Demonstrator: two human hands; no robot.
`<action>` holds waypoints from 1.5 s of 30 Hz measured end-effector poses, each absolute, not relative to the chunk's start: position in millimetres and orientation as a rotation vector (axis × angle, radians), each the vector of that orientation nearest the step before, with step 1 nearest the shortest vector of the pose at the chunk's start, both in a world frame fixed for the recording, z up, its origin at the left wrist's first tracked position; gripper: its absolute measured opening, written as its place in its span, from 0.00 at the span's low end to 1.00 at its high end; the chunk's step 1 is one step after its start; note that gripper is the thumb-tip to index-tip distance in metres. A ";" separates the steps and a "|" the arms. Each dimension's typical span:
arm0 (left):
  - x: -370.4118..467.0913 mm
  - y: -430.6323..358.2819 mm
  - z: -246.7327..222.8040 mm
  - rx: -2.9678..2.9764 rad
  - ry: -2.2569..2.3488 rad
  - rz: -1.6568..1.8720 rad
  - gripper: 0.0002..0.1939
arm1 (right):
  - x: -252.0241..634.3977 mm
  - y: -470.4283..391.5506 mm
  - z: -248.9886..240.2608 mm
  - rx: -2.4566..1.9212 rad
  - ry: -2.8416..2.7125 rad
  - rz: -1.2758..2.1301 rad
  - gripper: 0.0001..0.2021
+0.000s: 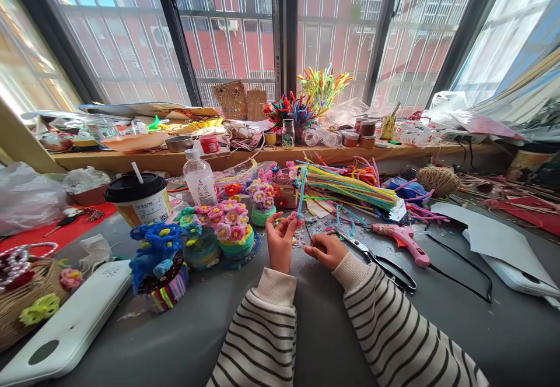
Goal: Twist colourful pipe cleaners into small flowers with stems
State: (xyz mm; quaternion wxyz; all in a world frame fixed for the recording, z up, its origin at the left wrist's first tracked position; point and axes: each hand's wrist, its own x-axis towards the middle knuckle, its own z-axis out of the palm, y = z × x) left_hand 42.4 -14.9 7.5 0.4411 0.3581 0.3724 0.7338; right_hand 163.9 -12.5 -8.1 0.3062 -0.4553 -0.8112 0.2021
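Blue stem, with a pink curl at its foot, stands upright over the table, toward the far edge, the curl pinched between thumb and finger of the raised left hand. Just beside and lower, the right hand curls round a thin dark tool, knuckles up. Both forearms reach from the near edge. Work looks part done: finished-looking flower pots stand toward the left edge; the stem shows no clear bloom; loose strips lie along the far edge.
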 end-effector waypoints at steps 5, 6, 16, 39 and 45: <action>42.2 -15.6 8.6 0.869 0.918 1.821 0.21 | 164.1 -12.4 -8.1 -1.187 -2.161 0.527 0.18; 42.2 -15.9 8.9 0.862 0.915 1.823 0.21 | 164.3 -12.5 -7.8 -1.184 -2.162 0.526 0.18; 41.6 -13.6 6.6 0.805 0.859 1.838 0.21 | 166.0 -10.2 -9.3 -1.168 -2.154 0.537 0.18; 40.4 -14.6 9.6 0.795 0.840 1.828 0.21 | 169.1 -8.4 -10.2 -1.114 -2.063 0.674 0.17; 41.2 -16.3 11.5 0.845 0.856 1.802 0.21 | 169.1 -9.6 -8.6 -1.144 -2.115 0.626 0.18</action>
